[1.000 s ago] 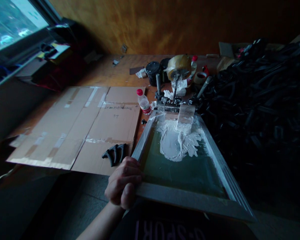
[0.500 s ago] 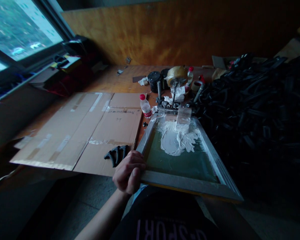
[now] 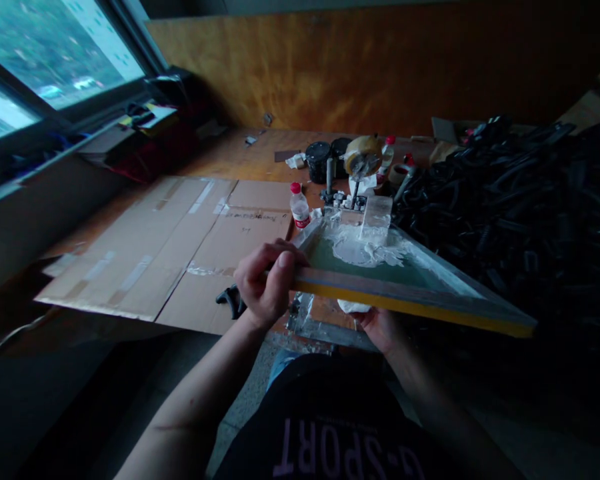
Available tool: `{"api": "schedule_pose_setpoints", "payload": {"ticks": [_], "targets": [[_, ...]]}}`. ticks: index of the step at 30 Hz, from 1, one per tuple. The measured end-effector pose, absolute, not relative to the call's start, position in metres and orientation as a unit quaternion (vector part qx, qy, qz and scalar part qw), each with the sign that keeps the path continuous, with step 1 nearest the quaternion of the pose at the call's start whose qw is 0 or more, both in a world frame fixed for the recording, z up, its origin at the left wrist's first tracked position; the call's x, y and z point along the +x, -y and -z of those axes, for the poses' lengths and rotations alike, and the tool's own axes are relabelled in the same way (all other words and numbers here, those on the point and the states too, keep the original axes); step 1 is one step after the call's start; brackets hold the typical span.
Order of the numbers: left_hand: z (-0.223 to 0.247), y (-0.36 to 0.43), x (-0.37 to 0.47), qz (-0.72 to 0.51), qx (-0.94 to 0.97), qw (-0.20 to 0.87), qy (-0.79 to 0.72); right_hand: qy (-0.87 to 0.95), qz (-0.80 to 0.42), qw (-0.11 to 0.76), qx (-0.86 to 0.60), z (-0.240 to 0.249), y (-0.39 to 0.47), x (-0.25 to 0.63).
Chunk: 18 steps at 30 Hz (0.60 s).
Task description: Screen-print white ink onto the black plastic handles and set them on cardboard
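My left hand is closed on the near left corner of a framed screen, whose near edge is tilted up. White paste lies spread over the far part of the green mesh, with a flat, paste-smeared block standing in it. Below the raised frame, my right hand is closed on a white cloth or wad. That wad is just above a paste-stained base under the screen. The frame hides part of the right hand.
Flattened cardboard with black curved parts lies at the left. Beyond the screen are a red-capped bottle, black tubs and a tape roll. Many black parts are heaped at the right.
The near edge of the screen has been raised by my left hand. My right hand and the white wad, unseen before, now show beneath it. The view has shifted slightly.
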<state>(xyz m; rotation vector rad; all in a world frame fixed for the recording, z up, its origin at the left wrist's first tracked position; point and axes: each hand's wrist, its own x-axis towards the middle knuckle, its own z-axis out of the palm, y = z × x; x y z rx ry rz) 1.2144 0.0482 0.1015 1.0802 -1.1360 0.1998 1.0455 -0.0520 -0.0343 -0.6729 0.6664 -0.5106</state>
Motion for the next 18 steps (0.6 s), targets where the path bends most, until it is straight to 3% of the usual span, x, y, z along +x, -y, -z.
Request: {"api": "schedule_pose_setpoints", "payload": {"ticks": [18], "targets": [[-0.160, -0.034, 1.235, 0.002, 0.560, 0.635, 0.532, -0.347, 0.138, 0.880, -0.295, 0.025, 0.024, 1.085]]}}
